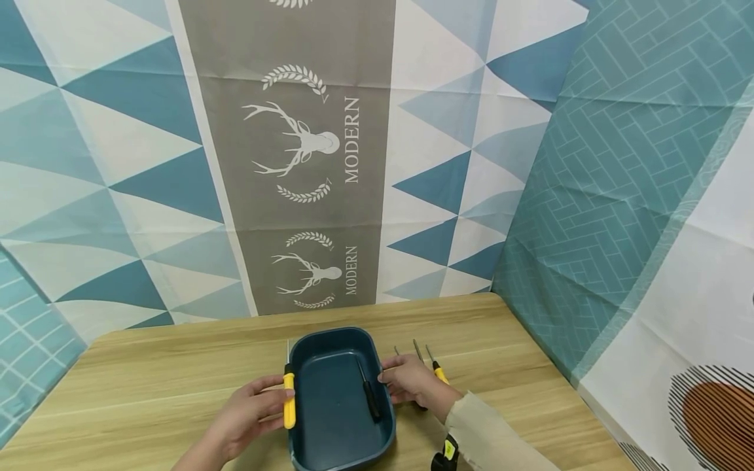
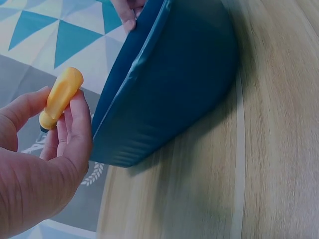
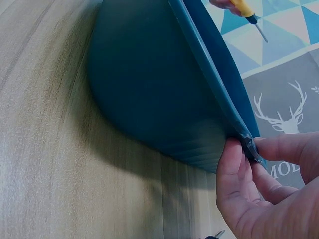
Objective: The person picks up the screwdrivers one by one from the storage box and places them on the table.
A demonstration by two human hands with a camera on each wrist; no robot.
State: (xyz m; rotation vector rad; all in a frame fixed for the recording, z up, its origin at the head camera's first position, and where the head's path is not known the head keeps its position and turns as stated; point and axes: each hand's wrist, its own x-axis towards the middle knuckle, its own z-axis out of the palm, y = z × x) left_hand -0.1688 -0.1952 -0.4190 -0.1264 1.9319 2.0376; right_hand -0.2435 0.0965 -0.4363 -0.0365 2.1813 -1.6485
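Just left of the bin, the left hand pinches the yellow screwdriver between thumb and fingers, so a slip could drop it outside, while the right hand, pinching the bin's right rim, might tip and roll the black screwdriver inside.

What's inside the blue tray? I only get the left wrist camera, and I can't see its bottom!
Observer: A black-handled screwdriver lies inside the blue tray.
Operator: Cool! What's at the far end of the yellow thing in the left hand?
Observer: A metal shaft; the left hand is holding a yellow-handled screwdriver.
Operator: Are there more tools past the tray?
Observer: Yes, another yellow-handled tool lies on the table, beyond the right hand.
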